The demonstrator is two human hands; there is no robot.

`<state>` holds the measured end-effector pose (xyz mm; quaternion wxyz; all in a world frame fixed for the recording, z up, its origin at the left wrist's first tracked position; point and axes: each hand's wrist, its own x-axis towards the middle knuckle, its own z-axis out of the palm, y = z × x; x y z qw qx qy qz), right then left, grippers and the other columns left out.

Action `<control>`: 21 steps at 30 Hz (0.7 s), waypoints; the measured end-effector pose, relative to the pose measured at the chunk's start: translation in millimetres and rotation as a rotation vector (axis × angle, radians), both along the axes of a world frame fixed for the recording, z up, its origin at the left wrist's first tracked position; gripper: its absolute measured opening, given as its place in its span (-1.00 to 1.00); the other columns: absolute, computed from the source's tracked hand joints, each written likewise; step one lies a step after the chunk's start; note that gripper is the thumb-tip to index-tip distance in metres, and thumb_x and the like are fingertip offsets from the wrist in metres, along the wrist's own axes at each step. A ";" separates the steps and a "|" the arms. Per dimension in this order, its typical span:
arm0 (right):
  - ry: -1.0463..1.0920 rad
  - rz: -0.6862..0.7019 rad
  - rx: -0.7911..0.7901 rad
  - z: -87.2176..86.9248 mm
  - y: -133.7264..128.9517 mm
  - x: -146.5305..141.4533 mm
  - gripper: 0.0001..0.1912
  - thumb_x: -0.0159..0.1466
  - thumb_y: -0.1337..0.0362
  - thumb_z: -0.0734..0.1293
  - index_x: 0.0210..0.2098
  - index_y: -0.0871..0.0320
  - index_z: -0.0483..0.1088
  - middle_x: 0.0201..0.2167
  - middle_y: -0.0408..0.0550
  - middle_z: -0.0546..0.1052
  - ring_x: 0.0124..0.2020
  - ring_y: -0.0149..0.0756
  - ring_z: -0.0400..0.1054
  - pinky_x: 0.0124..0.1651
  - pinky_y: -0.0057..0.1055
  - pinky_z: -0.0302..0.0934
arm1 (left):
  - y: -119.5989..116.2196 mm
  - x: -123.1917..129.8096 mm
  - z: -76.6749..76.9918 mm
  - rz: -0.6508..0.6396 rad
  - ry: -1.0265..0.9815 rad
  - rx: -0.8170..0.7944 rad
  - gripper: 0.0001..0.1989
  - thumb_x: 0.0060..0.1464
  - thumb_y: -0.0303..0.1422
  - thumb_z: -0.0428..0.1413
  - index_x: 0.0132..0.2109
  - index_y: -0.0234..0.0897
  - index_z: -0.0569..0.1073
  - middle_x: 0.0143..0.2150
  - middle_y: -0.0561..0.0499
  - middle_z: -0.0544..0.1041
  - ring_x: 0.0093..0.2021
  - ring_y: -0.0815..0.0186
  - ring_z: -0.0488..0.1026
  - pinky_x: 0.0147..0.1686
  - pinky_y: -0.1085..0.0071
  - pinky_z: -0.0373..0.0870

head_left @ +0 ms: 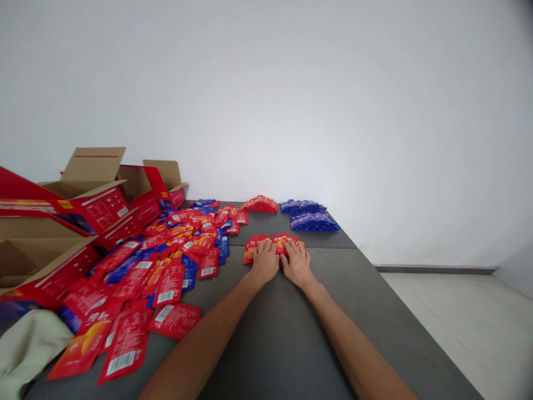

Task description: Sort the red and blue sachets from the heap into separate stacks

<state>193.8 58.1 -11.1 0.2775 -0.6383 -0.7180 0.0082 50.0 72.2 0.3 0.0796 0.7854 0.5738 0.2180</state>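
Both hands rest on a short row of overlapping red packets [252, 251] in the middle of the dark table. My left hand [265, 263] lies over the row's left half, fingers stretched forward on the packets. Beside it, my right hand [297, 263] touches the right half with its fingers spread and its thumb toward the left hand. The packets' near edge is partly hidden under both hands. Farther back stand a stacked pile of red packets [259, 204] and, to its right, piles of blue packets [314, 221].
A loose heap of red and blue packets [169, 283] covers the table's left side. Open red cardboard boxes [106, 210] stand behind and left of it. Pale cloth [33, 347] lies at the near left corner. The table's right edge borders the floor; a white wall rises behind.
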 end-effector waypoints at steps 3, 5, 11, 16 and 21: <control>0.021 -0.007 0.062 6.7 -6.1 -4.7 -0.47 0.31 0.19 0.21 0.26 0.11 0.28 0.32 0.09 0.24 0.35 0.11 -0.08 0.27 0.07 -0.10 | -8.4 -7.3 3.2 0.031 0.001 0.018 -0.49 0.19 -0.31 -0.04 0.27 -0.29 0.29 0.35 -0.23 0.24 0.35 -0.08 0.03 0.27 -0.08 -0.03; 0.040 -0.005 0.115 11.5 -10.7 -11.5 -0.50 0.30 0.23 0.21 0.22 0.12 0.32 0.30 0.09 0.25 0.33 0.08 -0.06 0.28 0.06 -0.10 | -16.0 -16.8 7.0 0.052 0.004 0.030 -0.47 0.16 -0.33 0.01 0.27 -0.26 0.28 0.34 -0.20 0.24 0.35 -0.06 0.03 0.27 -0.04 -0.02; 0.083 0.095 0.197 18.7 -26.5 -49.9 -0.59 0.31 0.29 0.18 0.11 0.15 0.42 0.23 0.08 0.34 0.27 0.00 0.03 0.29 -0.01 -0.06 | -37.2 -66.0 17.3 0.249 0.086 0.068 -0.64 0.11 -0.41 0.01 0.06 -0.24 0.45 0.13 -0.23 0.40 0.23 -0.01 0.17 0.15 0.07 0.15; 0.114 0.190 0.193 13.1 -41.6 -83.3 -0.64 0.34 0.31 0.17 0.05 0.12 0.47 0.22 0.03 0.36 0.22 -0.04 0.11 0.23 -0.08 0.05 | -50.9 -110.6 8.4 0.514 0.181 0.114 -0.66 0.12 -0.42 0.00 0.01 -0.39 0.49 0.11 -0.38 0.39 0.23 -0.16 0.17 0.13 -0.03 0.13; 0.145 0.238 0.179 7.7 -55.0 -97.9 -0.66 0.35 0.32 0.16 -0.02 0.08 0.51 0.21 -0.01 0.38 0.18 -0.08 0.16 0.19 -0.14 0.10 | -65.1 -133.6 1.3 0.614 0.155 0.035 -0.63 0.17 -0.34 -0.03 0.07 -0.39 0.43 0.07 -0.40 0.41 0.11 -0.15 0.33 0.01 0.01 0.27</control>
